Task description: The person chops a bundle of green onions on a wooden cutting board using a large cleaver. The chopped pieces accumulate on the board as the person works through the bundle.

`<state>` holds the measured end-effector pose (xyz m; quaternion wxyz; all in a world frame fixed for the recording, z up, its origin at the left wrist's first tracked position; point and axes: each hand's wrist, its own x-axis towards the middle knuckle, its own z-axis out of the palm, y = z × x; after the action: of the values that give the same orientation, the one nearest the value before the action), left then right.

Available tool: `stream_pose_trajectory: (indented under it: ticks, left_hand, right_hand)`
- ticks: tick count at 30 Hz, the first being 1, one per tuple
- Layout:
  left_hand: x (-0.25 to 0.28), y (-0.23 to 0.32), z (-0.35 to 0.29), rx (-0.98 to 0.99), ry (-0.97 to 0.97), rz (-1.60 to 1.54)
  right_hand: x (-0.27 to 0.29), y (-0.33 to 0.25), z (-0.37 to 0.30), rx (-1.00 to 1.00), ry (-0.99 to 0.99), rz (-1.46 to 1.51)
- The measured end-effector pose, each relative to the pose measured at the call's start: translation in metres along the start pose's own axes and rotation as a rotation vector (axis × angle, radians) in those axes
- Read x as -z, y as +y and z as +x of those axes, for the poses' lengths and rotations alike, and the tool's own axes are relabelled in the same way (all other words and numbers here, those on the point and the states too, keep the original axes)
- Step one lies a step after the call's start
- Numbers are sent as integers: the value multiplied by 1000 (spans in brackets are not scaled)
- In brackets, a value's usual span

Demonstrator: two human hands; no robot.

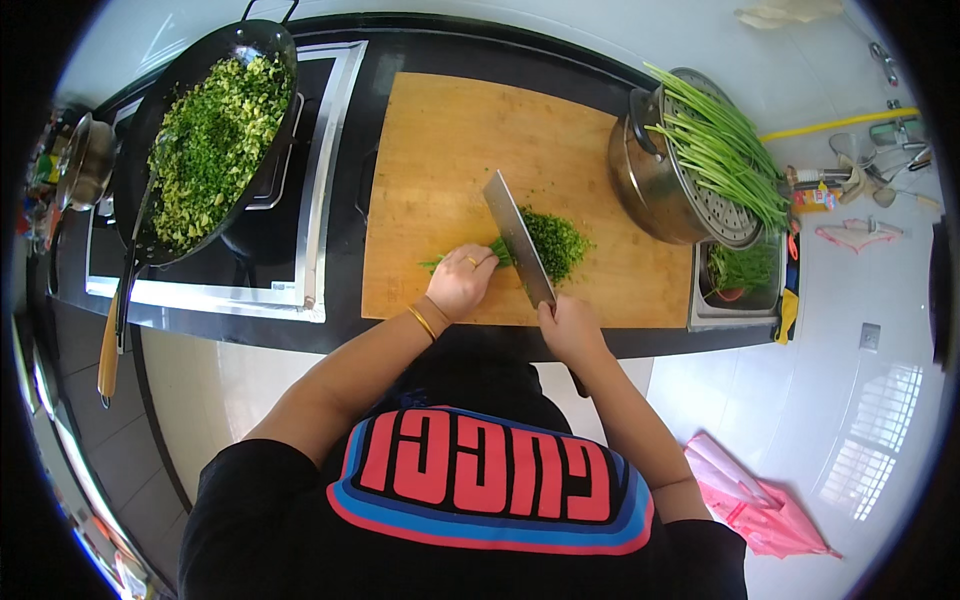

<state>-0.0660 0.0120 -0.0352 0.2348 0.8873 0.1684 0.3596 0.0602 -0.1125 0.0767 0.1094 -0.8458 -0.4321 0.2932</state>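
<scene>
A wooden cutting board lies in front of me on the dark counter. My right hand is closed round the handle of a cleaver, whose broad blade stands across a bunch of green chives. Curled over the bunch just left of the blade, my left hand holds it against the board; the stalk ends poke out past its left side. To the right of the blade sits a pile of finely chopped chives, with loose bits scattered around it.
At the left, a wok of chopped greens and yellowish pieces stands on the stove. A steel pot with a steamer tray bearing long chives overlaps the board's right side. Beyond lies a sink with greens.
</scene>
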Motion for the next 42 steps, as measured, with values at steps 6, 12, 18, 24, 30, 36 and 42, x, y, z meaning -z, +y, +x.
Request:
stream_pose_trajectory:
  ticks: [6,12,18,24,30,36,42]
  left_hand:
    - [3,2,-1,-15,5,2]
    - [-1,1,1,-43,10,-5]
    - [1,2,4,-39,11,10]
    - [-1,0,3,-30,23,22]
    - [-1,3,-1,-27,12,19]
    - [-3,2,3,-62,42,-6]
    - [2,8,4,11,-118,126]
  right_hand:
    - [-1,5,-8,-1,-62,2]
    - [-23,-7,10,-45,-21,-47]
    - [-23,5,37,6,80,161]
    - [2,3,7,2,-17,-11]
    - [-8,6,-10,24,-38,-13]
    - [-42,-8,14,-61,30,-69]
    - [-48,-3,34,61,154,64]
